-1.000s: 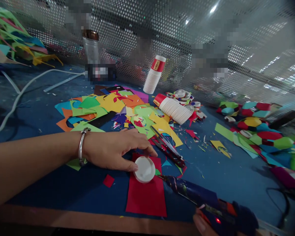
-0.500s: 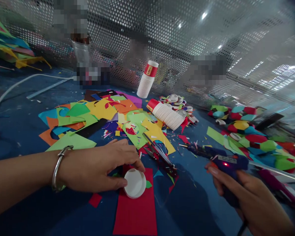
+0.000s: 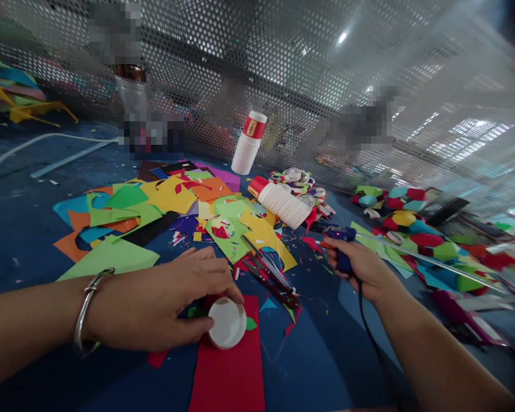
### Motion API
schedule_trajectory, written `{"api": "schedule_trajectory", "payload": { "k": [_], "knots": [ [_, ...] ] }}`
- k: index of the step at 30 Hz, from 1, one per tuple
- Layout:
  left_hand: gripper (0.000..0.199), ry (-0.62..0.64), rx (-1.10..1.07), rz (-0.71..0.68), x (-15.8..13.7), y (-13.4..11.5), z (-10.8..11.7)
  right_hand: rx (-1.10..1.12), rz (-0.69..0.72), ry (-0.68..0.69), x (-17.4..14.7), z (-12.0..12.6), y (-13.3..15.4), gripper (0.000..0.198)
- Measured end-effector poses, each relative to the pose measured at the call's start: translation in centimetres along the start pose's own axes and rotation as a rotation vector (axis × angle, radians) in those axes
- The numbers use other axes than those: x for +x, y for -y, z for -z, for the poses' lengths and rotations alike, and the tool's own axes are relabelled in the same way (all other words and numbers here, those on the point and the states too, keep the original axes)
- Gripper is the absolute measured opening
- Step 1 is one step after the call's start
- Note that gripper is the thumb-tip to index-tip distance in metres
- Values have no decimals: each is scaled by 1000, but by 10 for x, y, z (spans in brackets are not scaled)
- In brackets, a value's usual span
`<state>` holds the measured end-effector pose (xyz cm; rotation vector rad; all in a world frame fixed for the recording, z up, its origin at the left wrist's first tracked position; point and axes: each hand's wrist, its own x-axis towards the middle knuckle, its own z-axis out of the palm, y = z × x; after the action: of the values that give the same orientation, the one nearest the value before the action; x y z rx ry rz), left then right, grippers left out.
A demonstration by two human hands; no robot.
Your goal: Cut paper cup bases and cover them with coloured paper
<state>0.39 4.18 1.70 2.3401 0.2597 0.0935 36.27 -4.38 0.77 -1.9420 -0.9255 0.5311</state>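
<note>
My left hand [image 3: 171, 300], with a silver bangle on its wrist, grips a shallow white round cup base [image 3: 227, 323] between thumb and fingers. The base rests on a strip of red paper [image 3: 228, 375], and small green paper leaves [image 3: 251, 324] show at its sides. Farther off, my right hand [image 3: 360, 263] is wrapped around the handle of a blue glue gun [image 3: 344, 260]. A red light glows on the gun, a long clear glue stick [image 3: 429, 263] sticks out of its back, and a black cord hangs down. Scissors [image 3: 272, 280] lie between my hands.
Coloured paper scraps [image 3: 171, 194] cover the middle of the blue table. Behind them one stack of paper cups [image 3: 248, 150] stands and another [image 3: 283, 203] lies on its side. Patchwork paper pieces [image 3: 438, 246] lie at right, with a purple tool [image 3: 467, 317]. Perforated metal panels rise behind.
My right hand has moved the glue gun away from me and to the left, toward the lying cups. My left hand still holds the cup base on the red paper. The view has shifted slightly.
</note>
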Motion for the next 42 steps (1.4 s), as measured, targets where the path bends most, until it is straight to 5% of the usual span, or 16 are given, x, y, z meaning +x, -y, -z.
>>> {"api": "schedule_trajectory", "payload": {
  "k": [4, 9, 16, 18, 23, 26, 33, 42],
  "knots": [
    [32, -29, 30, -10, -1, -1, -1, -132, -223, 165, 19, -11, 0, 27],
    [33, -41, 43, -27, -3, -1, -2, -365, -251, 199, 31, -19, 5, 35],
    [32, -39, 59, -36, -3, 0, -3, -876, -52, 66, 30, -20, 23, 39],
    [31, -33, 65, -44, -4, -1, -3, -992, 33, 4, 19, -19, 31, 52],
    [33, -29, 52, -42, -6, 1, -2, -1071, 271, -73, -35, -24, 51, 38],
    [37, -43, 43, -39, -7, 2, -2, -856, 497, 179, -68, -37, 60, 38],
    [46, -98, 76, -46, -7, 2, -4, -699, 581, 676, -99, -68, 70, 19],
    [24, -231, 303, 79, -7, 14, -7, -682, 527, 700, -104, -76, 60, 6]
  ]
}}
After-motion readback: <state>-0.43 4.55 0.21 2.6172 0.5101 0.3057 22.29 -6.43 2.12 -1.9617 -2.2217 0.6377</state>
